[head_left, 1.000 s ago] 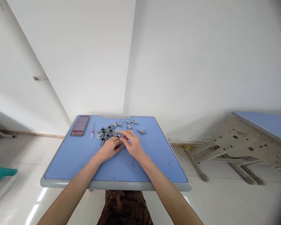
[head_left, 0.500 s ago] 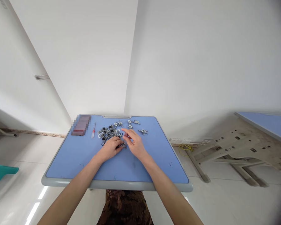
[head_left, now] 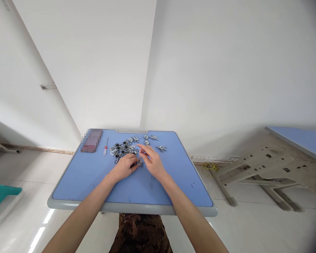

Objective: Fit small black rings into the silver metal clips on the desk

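My left hand (head_left: pixel 125 166) rests low over the blue table and is closed on a small metal fitting (head_left: pixel 139 163), whose ring end pokes out past the fingertips. Just right of it, my right hand (head_left: pixel 153 162) has thumb and fingers pinched together above that fitting. Between them is a thin, partly hidden tool that looks like a small screwdriver. A pile of metal fittings with black round parts (head_left: pixel 122 147) lies beyond my left hand. Farther off are several silver fittings (head_left: pixel 146 142), one of them apart on the right (head_left: pixel 161 148).
A screwdriver with a clear and red handle (head_left: pixel 105 151) lies left of the pile. Beside it is a blurred-out dark reddish flat object (head_left: pixel 92 140). A white wall (head_left: pixel 200 70) stands behind the table (head_left: pixel 94 191). Another desk (head_left: pixel 302 140) is at right, a green stool (head_left: pixel 5 190) at left.
Both hands stay in nearly the same place over the fitting. The right fingers have shifted slightly, and the whole view has moved a little.
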`<state>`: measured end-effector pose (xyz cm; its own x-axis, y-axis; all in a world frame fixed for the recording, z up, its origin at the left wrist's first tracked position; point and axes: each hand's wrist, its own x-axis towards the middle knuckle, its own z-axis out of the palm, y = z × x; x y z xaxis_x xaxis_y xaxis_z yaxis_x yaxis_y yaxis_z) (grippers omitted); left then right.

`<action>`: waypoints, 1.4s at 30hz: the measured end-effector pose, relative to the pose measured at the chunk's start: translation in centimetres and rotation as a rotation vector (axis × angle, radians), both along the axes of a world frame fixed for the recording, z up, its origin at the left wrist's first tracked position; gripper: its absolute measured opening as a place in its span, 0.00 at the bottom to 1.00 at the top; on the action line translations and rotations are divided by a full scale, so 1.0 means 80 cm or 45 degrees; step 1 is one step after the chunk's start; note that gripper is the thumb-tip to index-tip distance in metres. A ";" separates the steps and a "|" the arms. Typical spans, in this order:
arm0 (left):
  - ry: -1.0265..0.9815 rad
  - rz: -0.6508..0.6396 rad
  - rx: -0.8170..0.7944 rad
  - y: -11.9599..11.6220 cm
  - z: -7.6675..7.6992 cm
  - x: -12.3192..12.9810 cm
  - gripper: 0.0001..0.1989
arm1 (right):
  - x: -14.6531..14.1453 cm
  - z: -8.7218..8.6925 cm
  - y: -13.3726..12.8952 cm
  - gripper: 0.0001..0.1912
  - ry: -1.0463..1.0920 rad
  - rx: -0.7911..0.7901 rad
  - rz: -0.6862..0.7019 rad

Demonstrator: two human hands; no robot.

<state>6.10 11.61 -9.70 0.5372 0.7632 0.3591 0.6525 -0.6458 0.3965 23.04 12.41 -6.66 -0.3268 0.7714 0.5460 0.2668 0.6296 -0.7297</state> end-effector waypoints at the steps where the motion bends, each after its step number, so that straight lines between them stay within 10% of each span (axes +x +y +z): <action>1: -0.002 -0.004 -0.005 0.000 0.000 0.000 0.02 | 0.000 0.000 0.000 0.19 0.021 -0.036 0.038; 42: -0.091 0.002 -0.076 0.000 0.000 -0.002 0.02 | -0.001 0.001 -0.003 0.17 0.051 -0.216 0.000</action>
